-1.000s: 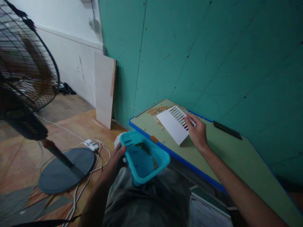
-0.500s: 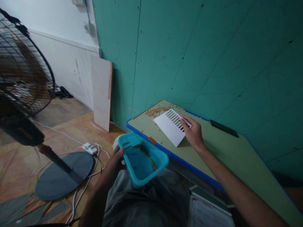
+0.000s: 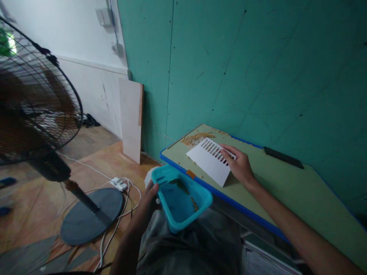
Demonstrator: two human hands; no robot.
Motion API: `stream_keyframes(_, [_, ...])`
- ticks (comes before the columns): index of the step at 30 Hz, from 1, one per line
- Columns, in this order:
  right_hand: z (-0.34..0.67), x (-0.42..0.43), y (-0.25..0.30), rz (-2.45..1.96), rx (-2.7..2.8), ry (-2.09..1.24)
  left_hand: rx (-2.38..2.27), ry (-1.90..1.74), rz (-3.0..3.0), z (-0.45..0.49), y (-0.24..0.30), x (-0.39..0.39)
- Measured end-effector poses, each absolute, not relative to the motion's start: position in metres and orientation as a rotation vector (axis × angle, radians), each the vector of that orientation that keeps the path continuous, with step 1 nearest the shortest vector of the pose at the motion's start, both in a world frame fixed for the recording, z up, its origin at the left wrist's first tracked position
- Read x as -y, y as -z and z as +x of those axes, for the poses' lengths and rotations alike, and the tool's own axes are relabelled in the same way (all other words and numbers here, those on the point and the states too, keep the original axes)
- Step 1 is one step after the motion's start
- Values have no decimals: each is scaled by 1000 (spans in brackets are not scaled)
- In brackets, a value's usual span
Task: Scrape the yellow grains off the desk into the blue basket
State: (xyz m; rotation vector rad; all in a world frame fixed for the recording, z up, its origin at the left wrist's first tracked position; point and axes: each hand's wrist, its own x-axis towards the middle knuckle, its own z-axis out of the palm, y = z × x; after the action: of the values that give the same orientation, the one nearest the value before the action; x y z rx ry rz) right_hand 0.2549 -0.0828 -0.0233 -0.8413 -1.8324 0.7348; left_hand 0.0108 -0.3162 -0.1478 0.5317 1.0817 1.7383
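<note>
Wall (image 3: 206,57), green, with dark fastener spots. Table (image 3: 275,183), pale green top, blue edging, beside the wall. Standing fan (image 3: 54,103), black cage, on the floor to the left. Tub (image 3: 177,206), blue, just off the table's near edge, over the lap; left hand (image 3: 150,196) grips its side, thumb over the rim, other fingers largely hidden. Card (image 3: 210,166), white, one row of slots, slanted over the tabletop; right hand (image 3: 239,164) pinches its slotted end. Seeds, tan: main heap (image 3: 197,139) at the table's far-left corner, beyond the card; strays scattered nearby. Grains (image 3: 195,205), a short cluster inside the tub. Progress, as judged: early; little in the tub, the bulk outside it.
</note>
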Motion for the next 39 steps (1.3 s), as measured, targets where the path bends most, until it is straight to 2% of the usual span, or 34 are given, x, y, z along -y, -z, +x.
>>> stream_keyframes(15, [228,85,8,-761,1907,-826,-1179,-1725,479,1,153,313])
stream_keyframes(25, [190,69,25,-648,1883,-891,-1215,-1749,362,-17,172,303])
stream_keyframes(39, [188,89,24,-606,1924,-917,-1241,-1826,394,-1,146,316])
